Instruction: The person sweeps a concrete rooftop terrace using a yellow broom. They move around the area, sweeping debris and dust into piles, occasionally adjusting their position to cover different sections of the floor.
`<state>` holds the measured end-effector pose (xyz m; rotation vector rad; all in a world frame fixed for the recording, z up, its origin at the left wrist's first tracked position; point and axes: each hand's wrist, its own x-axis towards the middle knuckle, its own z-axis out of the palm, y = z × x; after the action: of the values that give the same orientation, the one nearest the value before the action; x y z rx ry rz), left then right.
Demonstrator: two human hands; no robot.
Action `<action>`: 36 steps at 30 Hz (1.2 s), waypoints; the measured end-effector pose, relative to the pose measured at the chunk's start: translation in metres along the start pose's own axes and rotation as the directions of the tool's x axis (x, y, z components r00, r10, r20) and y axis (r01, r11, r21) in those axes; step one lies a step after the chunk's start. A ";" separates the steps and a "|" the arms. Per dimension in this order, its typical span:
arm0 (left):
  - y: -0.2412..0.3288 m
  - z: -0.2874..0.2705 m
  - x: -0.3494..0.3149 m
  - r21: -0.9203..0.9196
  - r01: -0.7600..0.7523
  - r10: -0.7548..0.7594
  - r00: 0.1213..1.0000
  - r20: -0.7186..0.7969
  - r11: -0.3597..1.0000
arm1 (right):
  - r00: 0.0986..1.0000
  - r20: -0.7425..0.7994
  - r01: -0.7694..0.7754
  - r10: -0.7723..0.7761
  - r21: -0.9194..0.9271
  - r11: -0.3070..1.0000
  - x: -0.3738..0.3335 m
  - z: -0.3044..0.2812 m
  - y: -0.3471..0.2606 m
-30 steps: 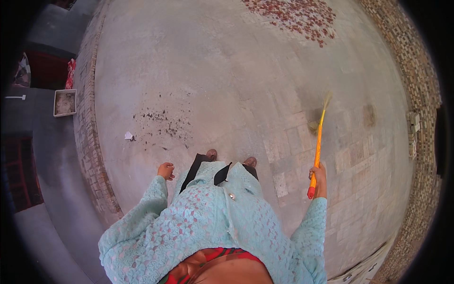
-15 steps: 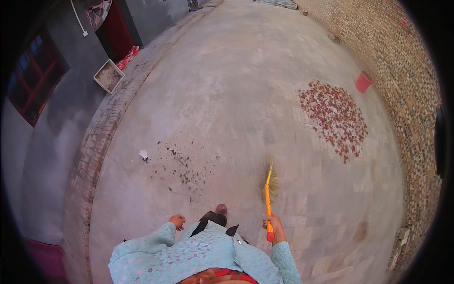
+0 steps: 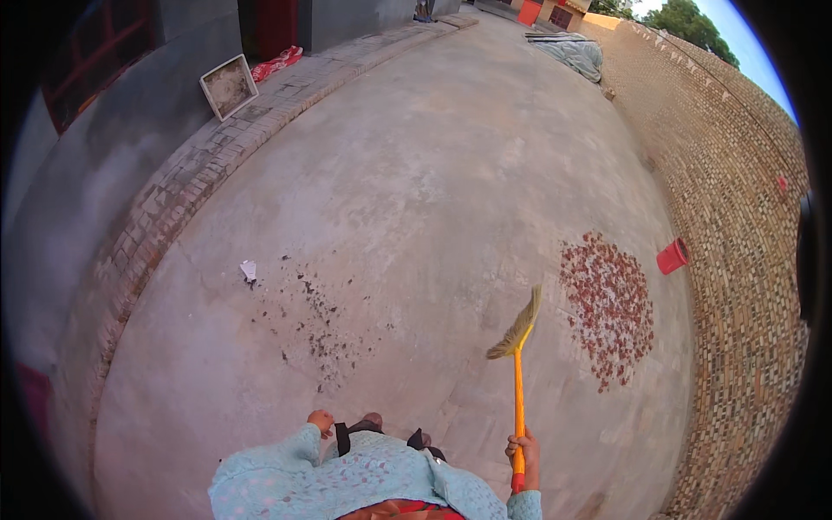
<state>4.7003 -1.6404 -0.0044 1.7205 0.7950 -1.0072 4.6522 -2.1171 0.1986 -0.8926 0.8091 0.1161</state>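
Note:
My right hand (image 3: 524, 452) is wrapped round the orange handle of a broom (image 3: 519, 390), close to its red end. Its straw-coloured bristle head points away from me, fanned slantwise over the concrete; I cannot tell if it touches the ground. My left hand (image 3: 321, 422) hangs by my body with fingers loosely curled and nothing visible in them. Beyond that hand, dark scattered debris (image 3: 322, 322) lies on the floor, with a small white scrap (image 3: 249, 270) at its left. To the right of the broom spreads a patch of small reddish-brown pieces (image 3: 608, 308).
A red bucket (image 3: 672, 256) stands by the brick wall (image 3: 737, 286) on the right. Along the left runs a raised brick ledge (image 3: 186, 195), where a shallow white-rimmed tray (image 3: 229, 87) leans beside a red cloth (image 3: 277, 63). A grey covered heap (image 3: 568, 57) lies far off.
My view has tilted up, showing the far yard and sky. The broom head has swung from edge-on to broadside and sits nearer the reddish patch. My right hand keeps its grip.

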 end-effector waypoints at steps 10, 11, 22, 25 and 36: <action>0.010 -0.005 -0.019 -0.267 -0.043 -0.021 0.972 -0.235 0.963 | 0.932 -0.102 -0.287 0.348 0.381 0.879 0.145 -0.064 -0.033; 0.002 -0.006 -0.025 -0.308 -0.031 -0.053 0.964 -0.261 0.951 | 0.912 -0.079 -0.350 0.403 0.364 0.863 0.168 -0.068 -0.031; 0.035 0.051 -0.076 -0.470 -0.176 -0.058 0.895 -0.442 0.865 | 0.893 0.138 -0.373 0.428 -0.303 0.877 0.252 0.093 -0.074; 0.062 0.068 -0.088 -0.470 -0.209 -0.018 0.901 -0.432 0.858 | 0.855 0.287 -0.269 0.432 -0.468 0.842 0.256 0.109 -0.085; -0.033 0.101 -0.089 -0.685 0.045 -0.372 0.865 -0.337 0.727 | 0.555 0.309 -0.435 0.772 -0.684 0.586 0.156 0.164 -0.083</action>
<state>4.6049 -1.7302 0.0412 1.2392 1.4894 -0.3505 4.8915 -2.0862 0.2063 -0.9606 0.4611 1.2977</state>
